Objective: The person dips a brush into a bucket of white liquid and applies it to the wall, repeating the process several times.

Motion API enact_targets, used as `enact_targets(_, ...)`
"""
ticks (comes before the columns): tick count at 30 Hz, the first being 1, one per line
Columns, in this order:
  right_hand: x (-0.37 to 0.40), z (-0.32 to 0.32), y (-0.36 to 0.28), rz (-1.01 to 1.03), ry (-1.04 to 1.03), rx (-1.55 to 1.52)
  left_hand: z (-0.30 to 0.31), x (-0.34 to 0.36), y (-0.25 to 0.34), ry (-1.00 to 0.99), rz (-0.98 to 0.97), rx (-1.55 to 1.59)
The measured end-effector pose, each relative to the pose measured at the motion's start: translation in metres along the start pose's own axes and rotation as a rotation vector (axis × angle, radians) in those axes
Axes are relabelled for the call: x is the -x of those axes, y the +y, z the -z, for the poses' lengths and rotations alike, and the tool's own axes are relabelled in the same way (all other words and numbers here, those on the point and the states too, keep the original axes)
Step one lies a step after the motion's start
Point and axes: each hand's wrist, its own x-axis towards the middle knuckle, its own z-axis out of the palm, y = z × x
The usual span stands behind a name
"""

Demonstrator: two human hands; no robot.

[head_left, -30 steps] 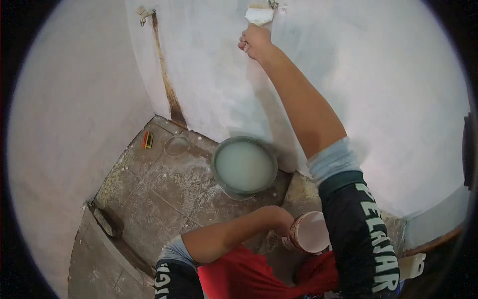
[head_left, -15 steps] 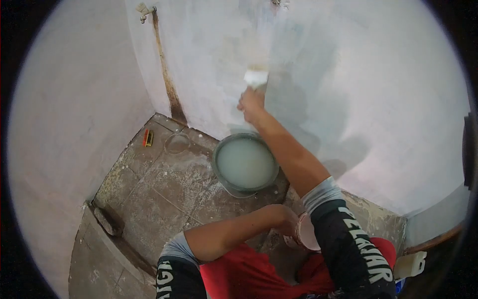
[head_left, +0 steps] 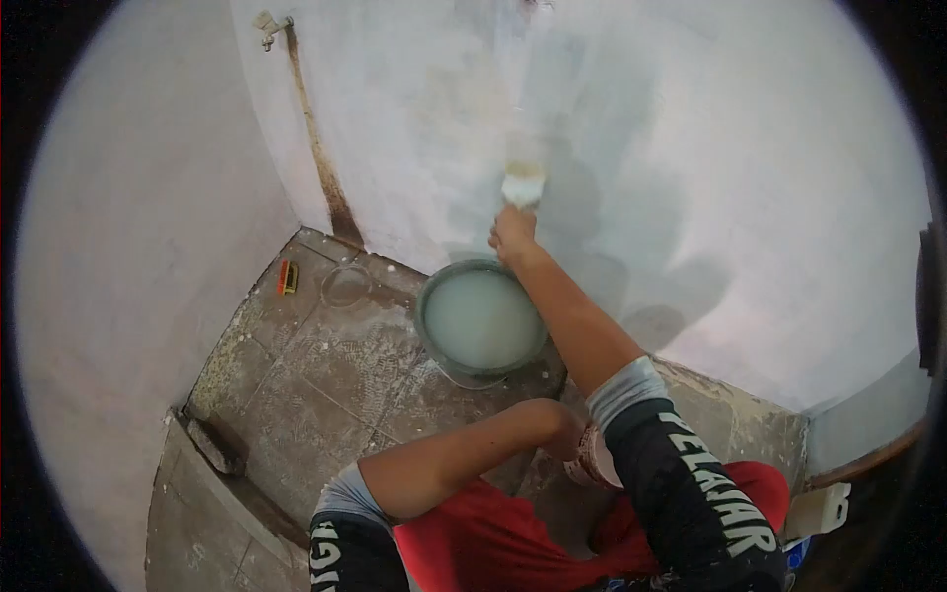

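Observation:
In the head view my right hand [head_left: 514, 235] is closed around the handle of a wide paintbrush [head_left: 524, 187]. The brush's pale bristles point up and rest against the white wall [head_left: 769, 227]. Lower down, my left hand [head_left: 564, 432] grips the left side of a small paint tub [head_left: 590, 462] between my legs. My right sleeve covers part of that tub, and the left fingertips are mostly hidden. Below the right hand, a large round bucket [head_left: 421, 321] of cloudy, pale liquid stands on the floor beside the wall.
A tap [head_left: 266, 32] juts from the wall above a brown rust streak [head_left: 340, 212]. An orange-and-yellow item [head_left: 287, 278] lies on the stained floor [head_left: 335, 365] near the corner. At left is a low ledge [head_left: 232, 493]; at right, a plastic jerrycan [head_left: 824, 510].
My right hand and the paintbrush have moved down the wall and slightly right. My left hand stays at the small tub. The view has shifted a little.

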Motion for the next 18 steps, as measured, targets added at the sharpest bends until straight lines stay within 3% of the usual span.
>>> enact_targets(1, 0.004, 0.005, 0.005, -0.133, -0.031, -0.072, 0.005, 0.005, 0.006, 0.003, 0.008, 0.002)
enact_targets(3, 0.009, 0.001, -0.001, -0.194, -0.031, -0.178, 0.019, 0.012, 0.023, -0.138, 0.067, -0.059)
enact_targets(5, -0.003, -0.003, -0.018, -0.25, -0.022, -0.284, 0.028, 0.031, 0.037, -0.098, 0.139, -0.018)
enact_targets(6, -0.035, -0.012, -0.04, -0.155, -0.103, -0.255, 0.03, 0.036, 0.04, -0.06, 0.213, 0.023)
enact_targets(8, -0.082, -0.025, -0.071, 0.035, -0.267, -0.198, 0.027, 0.03, 0.032, -0.086, 0.142, -0.025)
enact_targets(9, -0.07, -0.039, -0.102, 0.077, -0.303, -0.174, 0.027, 0.029, 0.028, -0.111, 0.072, -0.071)
enact_targets(12, 0.021, -0.071, -0.179, 0.132, -0.333, -0.14, 0.035, 0.037, 0.037, -0.142, 0.125, -0.036)
enact_targets(15, 0.06, -0.073, -0.192, 0.191, -0.334, -0.137, 0.03, 0.032, 0.031, -0.142, 0.15, -0.044)
enact_targets(17, 0.065, -0.059, -0.177, 0.467, -0.303, -0.061, 0.022, 0.027, 0.022, -0.113, 0.117, -0.039)
enact_targets(18, 0.05, -0.045, -0.162, 0.477, -0.249, -0.01, 0.02, 0.026, 0.02, -0.082, 0.085, -0.037)
